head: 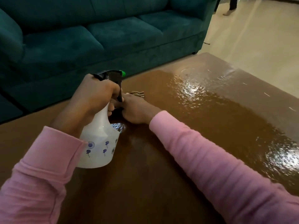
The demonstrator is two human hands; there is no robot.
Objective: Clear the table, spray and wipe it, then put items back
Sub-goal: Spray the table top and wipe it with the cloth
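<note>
My left hand (90,97) grips the neck of a white spray bottle (98,143) with small purple flowers, a black trigger and a green nozzle tip, held above the brown table (161,183). The nozzle points to the right, across the table. My right hand (137,109) lies palm down on a striped cloth (138,94), which shows only at my fingertips. The rest of the cloth is hidden under the hand. Much of the table's right side is wet and glossy.
A dark teal sofa (97,34) stands close behind the table's far edge. Pale floor (258,38) stretches off to the right. A person's foot (229,12) shows at the top right, far off.
</note>
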